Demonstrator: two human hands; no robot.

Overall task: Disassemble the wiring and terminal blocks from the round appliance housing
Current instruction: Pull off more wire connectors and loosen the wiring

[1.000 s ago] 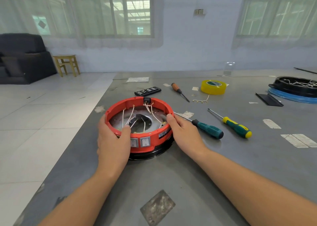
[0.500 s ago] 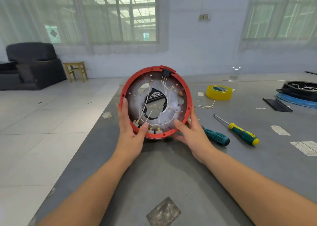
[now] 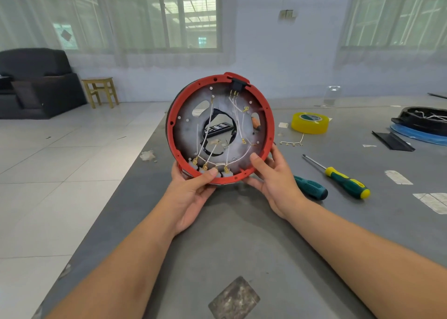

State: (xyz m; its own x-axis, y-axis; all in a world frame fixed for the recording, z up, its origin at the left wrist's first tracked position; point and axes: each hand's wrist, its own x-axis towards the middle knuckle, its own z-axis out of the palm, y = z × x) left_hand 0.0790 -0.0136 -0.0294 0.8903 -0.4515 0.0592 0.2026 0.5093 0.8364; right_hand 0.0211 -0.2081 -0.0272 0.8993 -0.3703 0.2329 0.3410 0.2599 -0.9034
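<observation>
Both hands hold the round red plastic housing (image 3: 220,127) on edge above the grey desk (image 3: 242,234). The left hand (image 3: 191,193) and right hand (image 3: 273,173) each clamp its lower rim, thumbs inside, beside thin white wires (image 3: 210,125) and brass-tipped terminal blocks (image 3: 210,167).

Both forearms reach forward; the left hand (image 3: 191,193) and right hand (image 3: 275,180) grip with thumbs curled inward, palms facing each other.
</observation>
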